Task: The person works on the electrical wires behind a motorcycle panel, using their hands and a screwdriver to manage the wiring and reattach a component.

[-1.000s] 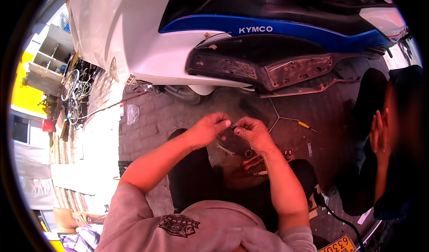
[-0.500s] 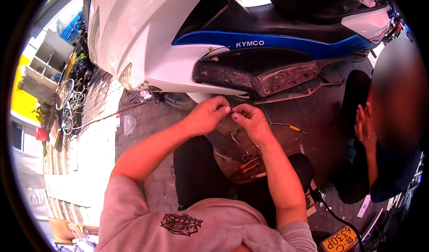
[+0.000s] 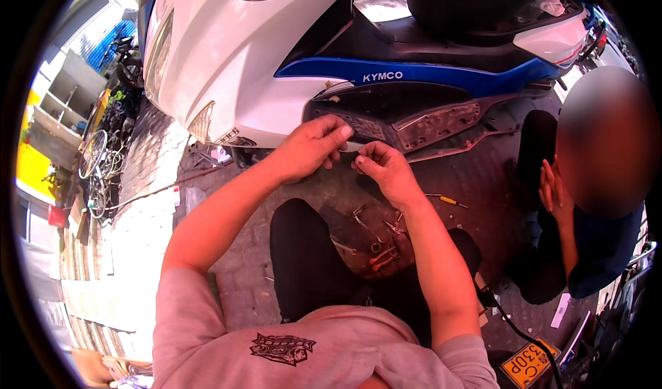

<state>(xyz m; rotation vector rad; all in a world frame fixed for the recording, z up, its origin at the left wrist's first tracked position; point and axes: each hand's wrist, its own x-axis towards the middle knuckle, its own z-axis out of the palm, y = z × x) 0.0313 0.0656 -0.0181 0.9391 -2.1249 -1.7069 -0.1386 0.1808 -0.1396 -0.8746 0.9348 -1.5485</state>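
My left hand [image 3: 317, 148] is raised in front of the lower side of a white and blue scooter [image 3: 227, 65], thumb and fingers pinched together. Just right of it and slightly lower, my right hand [image 3: 386, 172] is also closed, fingertips pinched. A narrow gap separates the two sets of fingertips. Whatever they hold, if anything, is too small to make out. Beneath my hands, between my knees, lie pliers with orange handles [image 3: 383, 258] and several metal hand tools. A screwdriver with a yellow handle [image 3: 449, 201] lies farther right.
At the right another person [image 3: 593, 244] crouches close by, hands together. A yellow licence plate [image 3: 527, 365] and a black cable [image 3: 514, 327] lie at the lower right. Bicycles [image 3: 96, 161] and a grey shelf unit [image 3: 63, 103] stand at the far left.
Both hands have risen slightly toward the scooter, the left one more. Their fingertips, close together before, have drawn a little apart. The whole view has shifted slightly.
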